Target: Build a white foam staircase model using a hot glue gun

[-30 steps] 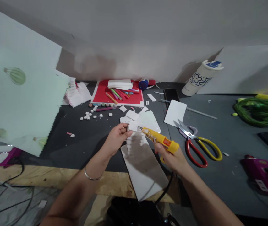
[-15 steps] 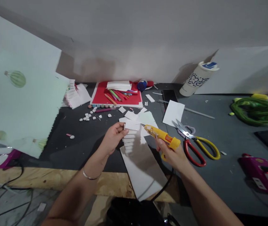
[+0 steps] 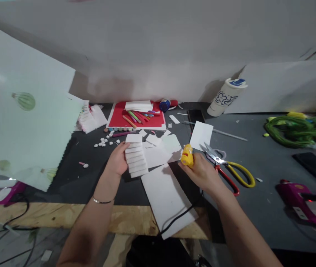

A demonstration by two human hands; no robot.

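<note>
My left hand (image 3: 119, 159) grips the left edge of a white foam piece (image 3: 136, 160) made of several overlapping strips, like a stepped row of shingles. In my right hand (image 3: 199, 170) is a yellow hot glue gun (image 3: 187, 155), its black cord (image 3: 181, 213) trailing down over the table edge. Between the hands lie loose small white foam pieces (image 3: 153, 139) and a pale sheet (image 3: 171, 144). A long white board (image 3: 167, 196) sits below them, overhanging the front edge. Just right of my right hand rest open scissors (image 3: 224, 163) with one red and one yellow handle.
Several pens (image 3: 139, 116) lie on red sheets (image 3: 116, 118) at the back, near small white lumps (image 3: 102, 142). A tumbler (image 3: 224, 98) leans by the wall. Green cord (image 3: 291, 129) and a purple device (image 3: 299, 204) are at right; a large pale sheet (image 3: 35, 129) stands at left.
My left hand has moved the layered foam piece leftward, off the loose pieces. My right hand has drawn the glue gun away to the right, and its nozzle has turned away from the foam.
</note>
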